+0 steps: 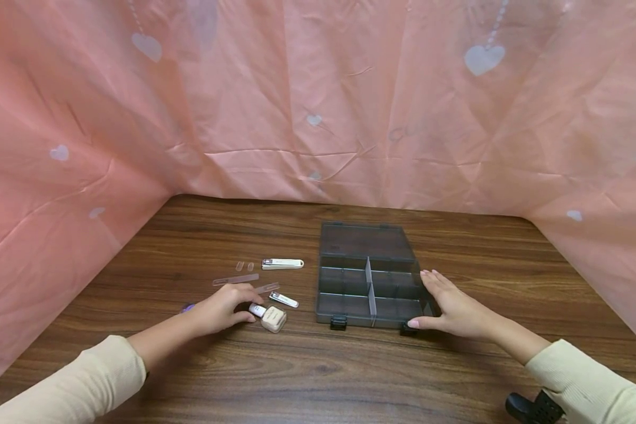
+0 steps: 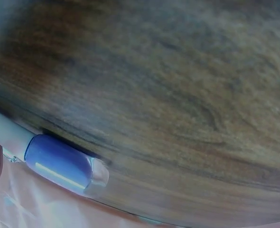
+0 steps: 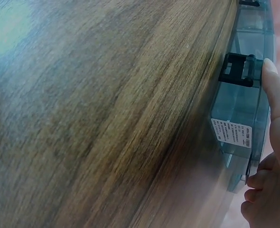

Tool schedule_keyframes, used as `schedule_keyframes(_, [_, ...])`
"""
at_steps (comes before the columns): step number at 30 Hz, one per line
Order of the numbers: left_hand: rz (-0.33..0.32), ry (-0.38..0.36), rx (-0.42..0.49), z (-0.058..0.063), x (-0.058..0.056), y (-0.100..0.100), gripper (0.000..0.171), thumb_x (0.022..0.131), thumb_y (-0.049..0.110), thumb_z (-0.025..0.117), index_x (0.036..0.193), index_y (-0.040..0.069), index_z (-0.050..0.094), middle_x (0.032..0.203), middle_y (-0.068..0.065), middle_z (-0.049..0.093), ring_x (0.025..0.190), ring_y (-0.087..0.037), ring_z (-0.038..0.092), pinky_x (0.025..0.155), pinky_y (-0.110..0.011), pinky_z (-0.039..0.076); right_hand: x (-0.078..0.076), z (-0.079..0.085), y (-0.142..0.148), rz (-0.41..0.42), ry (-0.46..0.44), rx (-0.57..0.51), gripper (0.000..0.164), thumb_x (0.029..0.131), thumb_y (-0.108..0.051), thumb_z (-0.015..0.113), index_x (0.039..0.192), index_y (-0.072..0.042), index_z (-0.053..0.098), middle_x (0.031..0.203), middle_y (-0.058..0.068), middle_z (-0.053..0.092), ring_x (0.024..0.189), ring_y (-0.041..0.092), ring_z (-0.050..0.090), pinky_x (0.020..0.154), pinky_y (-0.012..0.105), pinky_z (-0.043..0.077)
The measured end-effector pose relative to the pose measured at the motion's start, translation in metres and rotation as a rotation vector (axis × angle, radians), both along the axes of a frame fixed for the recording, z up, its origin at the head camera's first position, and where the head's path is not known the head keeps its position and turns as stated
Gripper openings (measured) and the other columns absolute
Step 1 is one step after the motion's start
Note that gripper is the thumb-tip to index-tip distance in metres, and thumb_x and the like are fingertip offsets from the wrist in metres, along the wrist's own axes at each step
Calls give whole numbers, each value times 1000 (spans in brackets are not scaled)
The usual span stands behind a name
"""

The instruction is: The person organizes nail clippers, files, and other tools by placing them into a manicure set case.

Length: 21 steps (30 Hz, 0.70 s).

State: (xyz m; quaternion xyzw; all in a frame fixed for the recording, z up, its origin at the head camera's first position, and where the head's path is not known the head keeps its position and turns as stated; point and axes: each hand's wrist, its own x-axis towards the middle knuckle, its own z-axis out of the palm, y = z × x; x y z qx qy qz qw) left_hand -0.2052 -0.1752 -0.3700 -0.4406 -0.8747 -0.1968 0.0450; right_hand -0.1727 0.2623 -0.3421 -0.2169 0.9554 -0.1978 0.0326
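Note:
My left hand (image 1: 225, 309) is low over the table, its thumb and forefinger pinching the white cap of a cream nail polish bottle (image 1: 273, 320) that lies on its side. Beyond that wrist, mostly hidden in the head view, lies a purple nail polish bottle (image 2: 59, 164) with a white cap. My right hand (image 1: 456, 309) rests against the near right corner of a smoky clear organizer box (image 1: 344, 305). Its thumb touches the front beside a black latch (image 3: 238, 70), while the other fingers lie along the right side. The box's lid stands folded back, and its compartments show no contents.
A larger nail clipper (image 1: 282, 264) and a smaller nail clipper (image 1: 284, 300) lie left of the box. Near them are two translucent strips, one longer strip (image 1: 235, 280) and one shorter strip (image 1: 267, 288), plus two small clear pieces (image 1: 251, 267). A pink curtain (image 1: 350, 118) surrounds the table.

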Motion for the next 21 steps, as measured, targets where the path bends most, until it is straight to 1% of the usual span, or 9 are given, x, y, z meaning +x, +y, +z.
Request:
schedule_keyframes(2, [6,-19,-4,1,0,0,21,76,4,71,97,0,67,94,-9,67,89,-22,64,77,-29,54,0,0,0,-3,2,5,100,75,-50,70,138,14,26,144,35,25,134,51,18,103,63,22])
schedule_keyframes(6, [-2,-30,0,1,0,-1,18,76,1,71,94,0,68,90,-7,66,86,-19,64,75,-27,54,1,0,-1,-2,8,8,101,75,-51,70,138,14,26,144,35,25,134,52,18,103,64,23])
schedule_keyframes(11, [-16,-24,13,0,0,-2,14,76,2,70,90,3,69,87,-4,65,83,-16,63,72,-26,53,2,0,-1,-13,-8,1,102,75,-53,69,138,14,26,145,35,24,135,51,16,104,64,21])
schedule_keyframes(17, [-17,-9,34,2,1,-2,11,77,3,70,88,5,69,87,-3,66,83,-16,63,73,-26,53,1,-1,0,-3,11,-2,101,75,-52,70,138,15,27,144,35,26,135,51,18,103,64,23])
schedule_keyframes(21, [-19,8,51,3,2,-1,10,77,3,70,87,5,69,86,-4,67,82,-15,64,72,-26,53,1,-2,0,-2,18,1,100,75,-52,69,138,14,27,144,35,26,135,51,18,103,63,23])
